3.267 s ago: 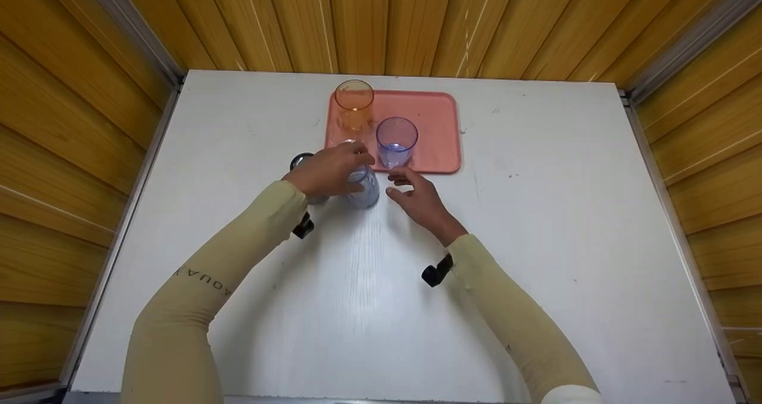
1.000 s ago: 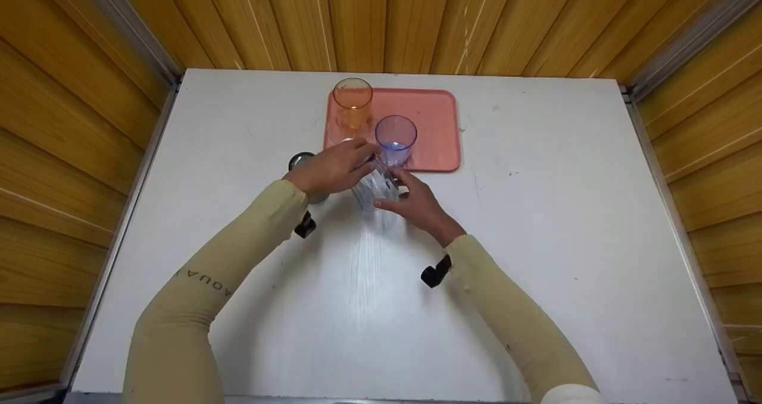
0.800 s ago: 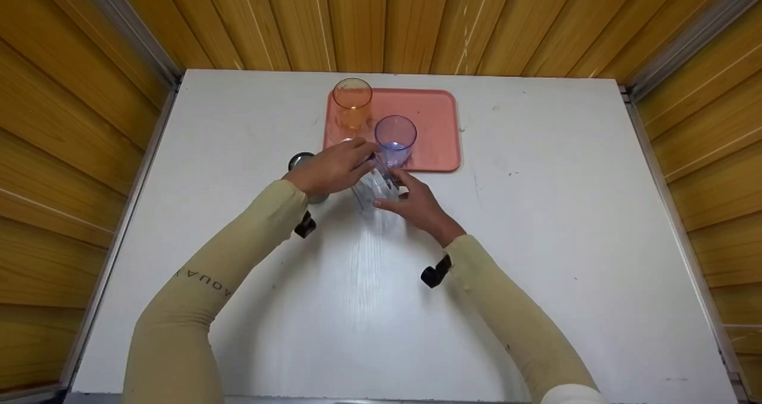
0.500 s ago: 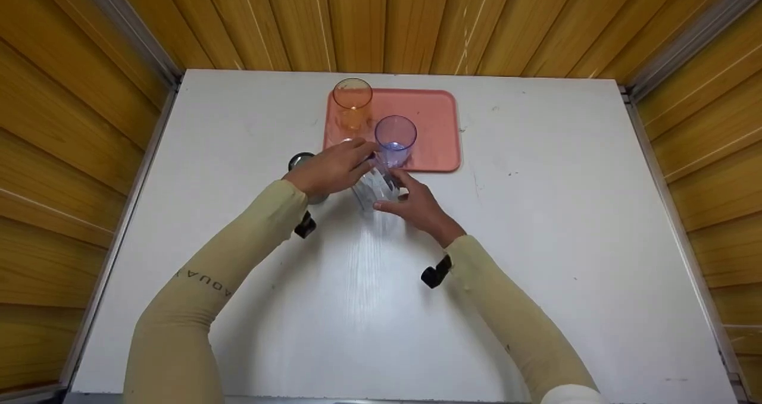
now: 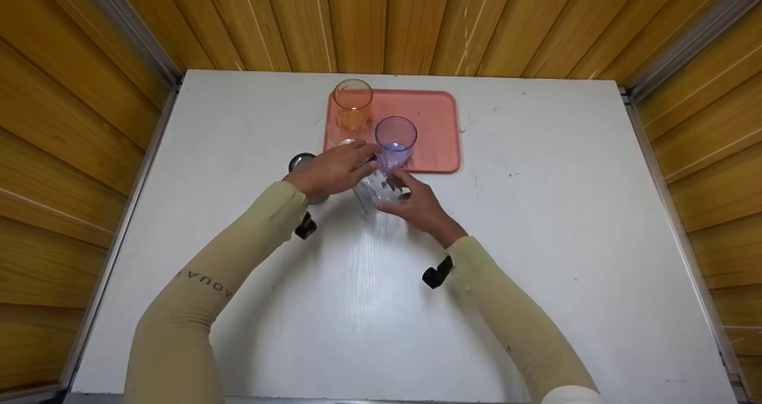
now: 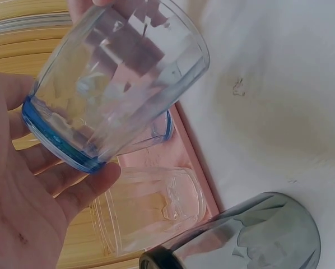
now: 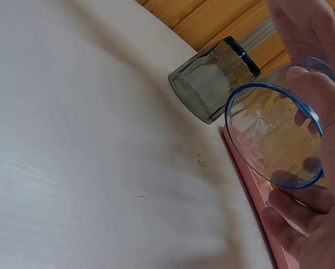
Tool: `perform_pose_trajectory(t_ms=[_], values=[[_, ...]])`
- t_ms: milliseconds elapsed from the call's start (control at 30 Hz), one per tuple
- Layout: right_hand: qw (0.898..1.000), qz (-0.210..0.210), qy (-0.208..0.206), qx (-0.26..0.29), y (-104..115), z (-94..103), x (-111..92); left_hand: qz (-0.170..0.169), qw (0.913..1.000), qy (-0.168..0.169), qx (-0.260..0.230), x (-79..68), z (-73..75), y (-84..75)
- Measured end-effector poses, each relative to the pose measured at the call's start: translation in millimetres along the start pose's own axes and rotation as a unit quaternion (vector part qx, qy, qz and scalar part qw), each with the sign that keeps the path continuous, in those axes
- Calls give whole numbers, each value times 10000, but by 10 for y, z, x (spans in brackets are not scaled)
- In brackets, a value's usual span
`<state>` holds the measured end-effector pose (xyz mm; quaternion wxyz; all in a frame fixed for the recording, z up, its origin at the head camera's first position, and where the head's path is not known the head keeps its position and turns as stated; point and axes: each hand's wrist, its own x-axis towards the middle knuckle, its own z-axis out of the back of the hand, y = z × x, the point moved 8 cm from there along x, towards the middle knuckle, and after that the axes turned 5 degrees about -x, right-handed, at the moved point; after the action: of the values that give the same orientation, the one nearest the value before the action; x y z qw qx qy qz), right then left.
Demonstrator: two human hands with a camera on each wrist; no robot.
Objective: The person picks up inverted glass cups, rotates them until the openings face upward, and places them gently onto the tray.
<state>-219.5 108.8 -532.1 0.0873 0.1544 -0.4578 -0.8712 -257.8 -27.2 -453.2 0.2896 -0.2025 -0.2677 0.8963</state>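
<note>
A clear drinking glass with a blue rim is tilted between the two hands, in front of the pink tray. My left hand holds it at the rim from above, fingers curled round it. With thumb and fingers spread round its side, my right hand grips the same glass. A smoky grey glass stands on the table just left of the tray, partly hidden by the left hand in the head view. On the tray are a violet-blue glass and an orange glass.
Another clear glass stands on the tray, mostly behind the left hand in the head view. The white table is bounded at the back and sides by wood-look panels.
The blue-rimmed glass stood nearly upright under the left hand; it is now tilted. The right hand, apart from it before, has moved in and taken hold. Over the last second little has moved.
</note>
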Motion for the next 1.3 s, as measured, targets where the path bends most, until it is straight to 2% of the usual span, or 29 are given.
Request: perform_pose_trajectory(t_ms=[167,567,1000,1300], values=[[10000,43,-45,-6,-9,14,2,16,10000,-2,-58,2,-2,10],[9998,118,-49,169,-28,44,-2,-327,9994,-139,-50,-22,28,-37],[9999,98,56,59,-36,76,13,-403,9989,-124,-193,-48,29,-63],[9999,11,9,-137,-26,125,20,-626,9978,-209,8,-32,17,-90]])
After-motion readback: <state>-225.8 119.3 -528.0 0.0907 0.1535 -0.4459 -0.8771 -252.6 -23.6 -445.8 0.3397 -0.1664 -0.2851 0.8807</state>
